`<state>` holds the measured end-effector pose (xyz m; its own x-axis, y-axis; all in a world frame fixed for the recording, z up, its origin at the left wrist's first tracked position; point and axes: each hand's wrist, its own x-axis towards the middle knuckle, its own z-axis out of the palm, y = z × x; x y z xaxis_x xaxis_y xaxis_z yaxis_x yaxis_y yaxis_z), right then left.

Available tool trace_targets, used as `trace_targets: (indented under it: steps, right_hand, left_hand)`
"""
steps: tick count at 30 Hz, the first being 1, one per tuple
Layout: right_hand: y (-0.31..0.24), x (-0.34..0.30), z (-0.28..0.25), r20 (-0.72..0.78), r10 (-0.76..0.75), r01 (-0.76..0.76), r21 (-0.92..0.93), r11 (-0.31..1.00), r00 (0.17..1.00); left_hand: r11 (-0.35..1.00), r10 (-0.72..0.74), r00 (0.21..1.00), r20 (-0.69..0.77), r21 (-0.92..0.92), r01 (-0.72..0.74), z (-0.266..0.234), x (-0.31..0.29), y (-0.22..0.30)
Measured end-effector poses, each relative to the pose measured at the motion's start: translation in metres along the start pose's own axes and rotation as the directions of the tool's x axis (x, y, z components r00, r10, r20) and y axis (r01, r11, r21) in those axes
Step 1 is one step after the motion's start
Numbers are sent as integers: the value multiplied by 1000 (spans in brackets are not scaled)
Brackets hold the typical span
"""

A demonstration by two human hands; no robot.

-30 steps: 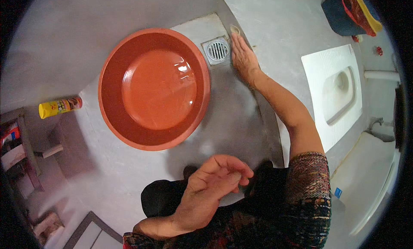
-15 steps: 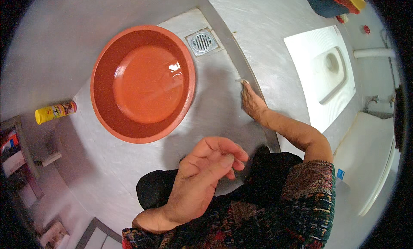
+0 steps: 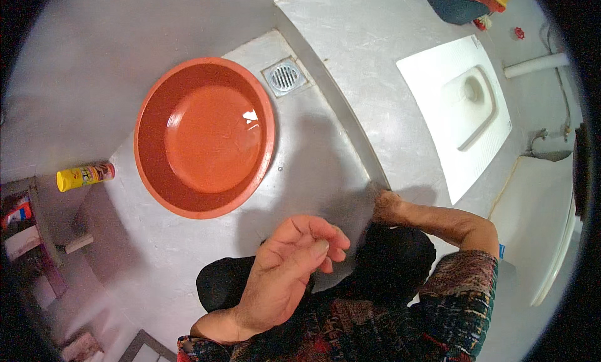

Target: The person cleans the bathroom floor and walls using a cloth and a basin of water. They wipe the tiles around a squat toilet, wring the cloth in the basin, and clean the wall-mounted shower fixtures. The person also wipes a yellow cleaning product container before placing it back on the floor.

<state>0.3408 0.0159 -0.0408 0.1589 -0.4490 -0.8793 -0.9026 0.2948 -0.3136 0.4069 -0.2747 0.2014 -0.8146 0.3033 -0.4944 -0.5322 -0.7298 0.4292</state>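
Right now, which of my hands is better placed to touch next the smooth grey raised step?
Probably the right hand: it is low, close beside the smooth grey raised step, though contact is unclear. The left hand looks lifted, farther from that step.

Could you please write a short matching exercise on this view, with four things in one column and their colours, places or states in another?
Things:
1. Basin
2. Left hand
3. Drain
4. Right hand

Descriptions:
A. Low beside the step
B. Orange-red
C. Grey and slotted
D. In front of the torso, fingers curled

Pairs: 1-B, 2-D, 3-C, 4-A
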Motion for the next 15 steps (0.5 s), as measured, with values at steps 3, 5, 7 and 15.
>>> trace_targets:
  steps: [3, 5, 7, 15]
  right_hand:
    - [11, -49, -87, -62, 96, -92, 68, 993, 993]
    - [27, -73, -140, -565, 327, -276, 176, 945, 757]
    - [44, -71, -154, -841, 424, -388, 286, 876, 337]
    - [106, -20, -161, -967, 225, -391, 160, 906, 124]
  left_hand:
    - [1000, -25, 1000, -1, -3, 25, 2, 3, -1]
    - [999, -36, 999, -19, -8, 36, 1, 3, -2]
    - [999, -53, 999, 9, -8, 53, 2, 6, -1]
    - [997, -59, 998, 14, -51, 59, -4, 6, 0]
